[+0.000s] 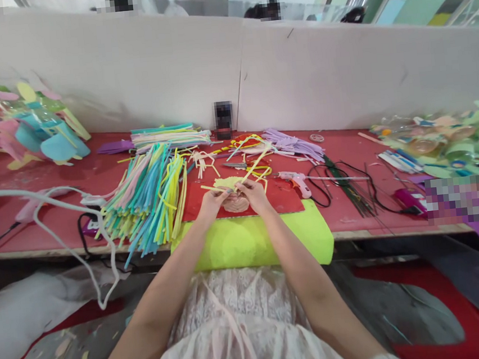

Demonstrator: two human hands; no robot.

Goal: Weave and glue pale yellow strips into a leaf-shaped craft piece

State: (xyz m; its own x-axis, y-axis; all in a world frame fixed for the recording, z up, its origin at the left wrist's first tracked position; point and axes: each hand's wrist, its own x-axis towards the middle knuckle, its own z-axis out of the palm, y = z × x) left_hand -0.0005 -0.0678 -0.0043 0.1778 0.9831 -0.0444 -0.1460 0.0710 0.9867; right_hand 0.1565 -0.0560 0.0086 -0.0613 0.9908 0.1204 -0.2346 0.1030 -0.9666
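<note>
In the head view, my left hand (211, 200) and my right hand (252, 194) are close together over a red mat. Both have their fingers pinched on pale yellow chenille stems, and long ends stick out to the left and to the upper right. Just behind my fingers lies a bunched pale yellow piece (228, 183), which looks made of the same stems. A round pinkish piece (237, 203) sits below and between my hands. My fingers hide how the stems join. Behind my right hand lie yellow-handled scissors (259, 169).
A big bundle of coloured chenille stems (143, 197) is at the left, purple ones (298, 144) behind. A pink glue gun (296, 181) with a black cord lies right of the mat. A white cable (60, 190) crosses the left side. Bright green cloth (249, 240) covers the front edge.
</note>
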